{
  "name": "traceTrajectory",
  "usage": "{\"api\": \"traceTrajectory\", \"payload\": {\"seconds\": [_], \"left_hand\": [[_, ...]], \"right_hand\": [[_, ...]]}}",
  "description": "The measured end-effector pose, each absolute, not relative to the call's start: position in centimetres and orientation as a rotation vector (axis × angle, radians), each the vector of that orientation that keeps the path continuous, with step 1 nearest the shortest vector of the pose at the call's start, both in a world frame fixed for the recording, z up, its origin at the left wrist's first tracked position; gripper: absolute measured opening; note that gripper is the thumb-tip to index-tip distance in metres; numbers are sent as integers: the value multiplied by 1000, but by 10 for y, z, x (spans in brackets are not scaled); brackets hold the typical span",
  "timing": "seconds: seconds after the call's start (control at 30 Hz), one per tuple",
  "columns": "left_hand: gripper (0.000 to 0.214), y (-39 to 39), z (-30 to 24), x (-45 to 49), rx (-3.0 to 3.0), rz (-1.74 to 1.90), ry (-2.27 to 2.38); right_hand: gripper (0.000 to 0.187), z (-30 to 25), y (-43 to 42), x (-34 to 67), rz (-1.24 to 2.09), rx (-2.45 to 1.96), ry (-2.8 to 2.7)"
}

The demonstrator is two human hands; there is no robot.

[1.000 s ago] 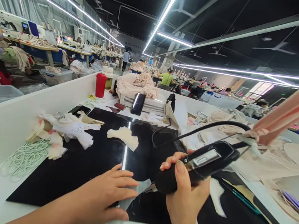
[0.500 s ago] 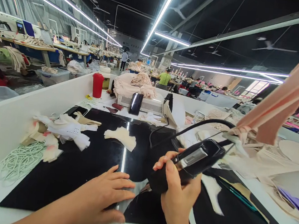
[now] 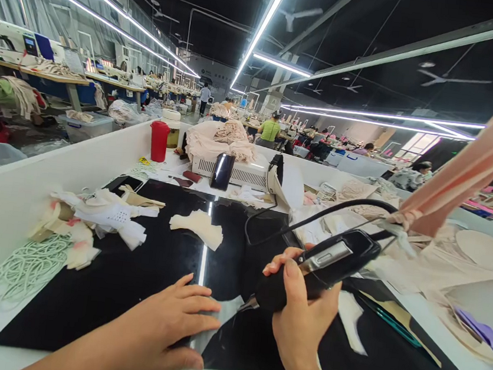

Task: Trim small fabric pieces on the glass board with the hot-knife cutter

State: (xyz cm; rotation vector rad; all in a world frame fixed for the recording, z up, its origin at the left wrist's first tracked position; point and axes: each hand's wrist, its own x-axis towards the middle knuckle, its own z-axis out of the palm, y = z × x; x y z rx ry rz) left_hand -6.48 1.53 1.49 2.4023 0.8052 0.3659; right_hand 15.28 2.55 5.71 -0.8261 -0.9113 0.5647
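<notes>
My left hand lies flat, fingers outstretched, on a thin whitish translucent piece of fabric on the black mat. My right hand is wrapped round a black corded hand tool with a silver lever-like plate on its upper side. Its pointed metal tip is at the fabric's right edge; I cannot tell whether it touches. A pink cloth strip hangs from above and is tied near the tool's cord end. A cream fabric piece lies further back on the mat.
White scraps and green cord lie left. Teal tweezers and a white piece lie right. Behind stand a phone, red cup and white machine. Beige fabric is piled right.
My right hand and the tool have shifted slightly right, away from my left hand, and more of the metal tip shows. My left hand stays flat on the fabric.
</notes>
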Motion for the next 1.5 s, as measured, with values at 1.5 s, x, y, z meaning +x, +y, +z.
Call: {"api": "traceTrajectory", "payload": {"seconds": [1.5], "left_hand": [[3,23,8,-61,1765,982,1051]], "right_hand": [[83,69,19,205,125,-1461,-1124]]}}
